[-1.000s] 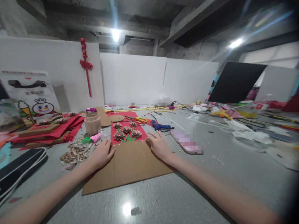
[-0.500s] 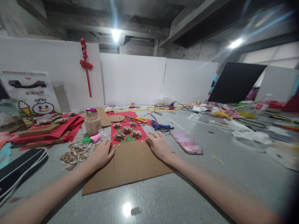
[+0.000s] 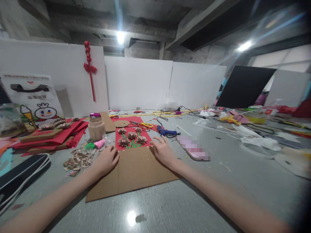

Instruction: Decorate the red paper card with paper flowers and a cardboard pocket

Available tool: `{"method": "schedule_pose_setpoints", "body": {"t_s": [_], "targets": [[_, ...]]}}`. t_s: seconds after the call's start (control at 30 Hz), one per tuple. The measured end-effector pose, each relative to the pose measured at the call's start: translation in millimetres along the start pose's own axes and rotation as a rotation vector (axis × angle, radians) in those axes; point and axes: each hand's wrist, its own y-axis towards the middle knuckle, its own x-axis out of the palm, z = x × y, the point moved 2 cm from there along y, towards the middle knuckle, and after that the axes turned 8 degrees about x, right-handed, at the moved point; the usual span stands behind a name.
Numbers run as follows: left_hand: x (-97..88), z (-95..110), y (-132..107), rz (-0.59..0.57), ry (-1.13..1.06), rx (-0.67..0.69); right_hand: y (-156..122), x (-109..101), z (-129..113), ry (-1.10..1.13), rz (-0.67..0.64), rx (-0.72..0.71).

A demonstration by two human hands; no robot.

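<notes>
A brown cardboard sheet (image 3: 136, 174) lies in front of me, its far edge against a red sheet (image 3: 119, 134). On the red sheet are several layered brown-and-pink flowers (image 3: 132, 135) with green stems (image 3: 132, 144). My left hand (image 3: 105, 160) is at the cardboard's far left corner, fingers bent and closed together over its edge. At the far right corner rests my right hand (image 3: 164, 152), with bent fingers spread apart and the thumb touching the cardboard. The undersides of both hands are hidden.
A jar (image 3: 96, 128), a pile of scraps (image 3: 79, 160) and a power bank-like black object (image 3: 21, 178) stand left. A blue glue gun (image 3: 167, 132), yellow-handled scissors (image 3: 146, 125) and a phone (image 3: 193, 148) lie right. Stacked red sheets (image 3: 70, 136) are far left.
The right hand has shifted very slightly left, and the cardboard's near edge has moved up a little. Otherwise the hands keep their places.
</notes>
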Motion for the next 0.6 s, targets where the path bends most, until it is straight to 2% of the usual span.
{"method": "schedule_pose_setpoints", "body": {"t_s": [0.13,0.2,0.3,0.4,0.53,0.6], "targets": [[-12.7,3.3,-0.2,0.134,0.101,0.037,0.3,-2.4,-5.2,-0.009,0.026,-0.060],[-23.7,-3.1,3.5,0.227,0.145,-0.010,0.2,-3.6,-7.6,-0.008,0.039,-0.090],[-43.8,-27.5,16.7,0.362,0.184,-0.218,0.0,-5.0,-11.6,-0.018,0.043,-0.157],[-58.6,-62.0,34.9,0.483,0.141,-0.530,-0.3,-5.6,-15.8,-0.044,0.036,-0.257],[-54.0,-101.5,53.1,0.530,-0.077,-0.886,-1.6,-6.1,-20.8,-0.107,0.051,-0.414],[-44.3,-114.8,57.0,0.489,-0.182,-0.953,-2.1,-6.0,-22.2,-0.135,0.064,-0.452]]}}
